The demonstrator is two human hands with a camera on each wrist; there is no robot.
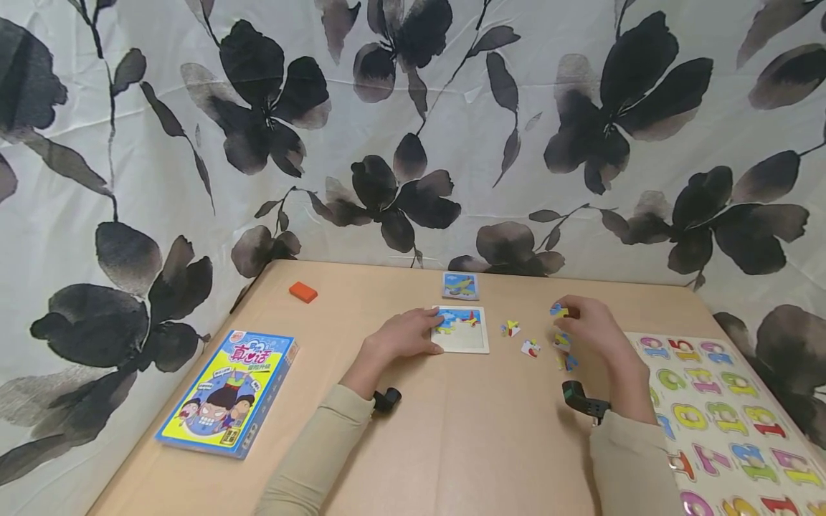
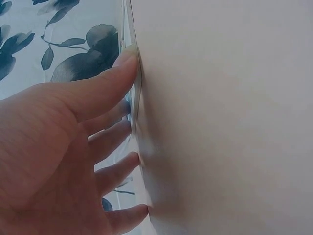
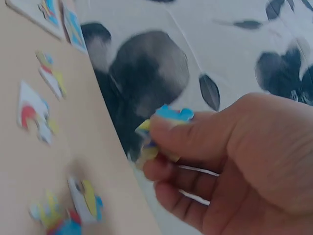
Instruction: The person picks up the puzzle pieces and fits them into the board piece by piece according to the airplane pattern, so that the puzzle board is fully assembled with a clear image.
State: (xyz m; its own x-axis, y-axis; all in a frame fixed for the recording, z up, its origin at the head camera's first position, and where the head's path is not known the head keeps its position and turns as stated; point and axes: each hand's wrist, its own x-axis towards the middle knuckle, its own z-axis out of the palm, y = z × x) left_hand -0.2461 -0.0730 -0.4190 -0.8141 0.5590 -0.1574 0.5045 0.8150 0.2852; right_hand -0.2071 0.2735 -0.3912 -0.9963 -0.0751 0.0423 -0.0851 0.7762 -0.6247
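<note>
My left hand [image 1: 403, 334] holds the left side of a white-framed puzzle board [image 1: 476, 350]. In the left wrist view the thumb [image 2: 128, 61] lies against the board's edge, with the other fingertips beside it. Part of the board's picture is filled in, with blue, red and yellow; the rest is pale. Over the table on the right, my right hand [image 1: 592, 326] pinches a blue and yellow puzzle piece [image 3: 168, 113] between thumb and fingers, which hide part of it. Loose puzzle pieces [image 1: 531, 348] lie between board and right hand, with several more pieces [image 1: 563, 342] below that hand.
Behind the board sits a small picture card or box [image 1: 460, 285]. An orange block [image 1: 302, 292] lies at the back left, and a blue and yellow box [image 1: 226, 394] at the left. A sheet of colourful numbers [image 1: 729, 423] covers the right side. A floral cloth [image 1: 490, 158] hangs behind the table.
</note>
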